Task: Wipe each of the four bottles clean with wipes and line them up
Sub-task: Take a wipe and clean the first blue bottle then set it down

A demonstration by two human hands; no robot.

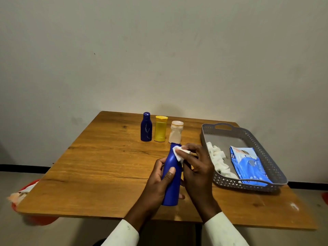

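Gripping unlabelled blue bottle [171, 176], left hand [158, 183]; wipe [178, 153] in right hand [197, 167].

You look at a dim, evenly lit scene with a greenish-grey cast on the wall [159, 50]. Soft light falls from above, throwing short shadows beside the three standing bottles [160, 129] and under the grey basket [276, 176]. The table [99, 166] shows no glare. Wide-angle distortion bends its edges, and the corners look soft.
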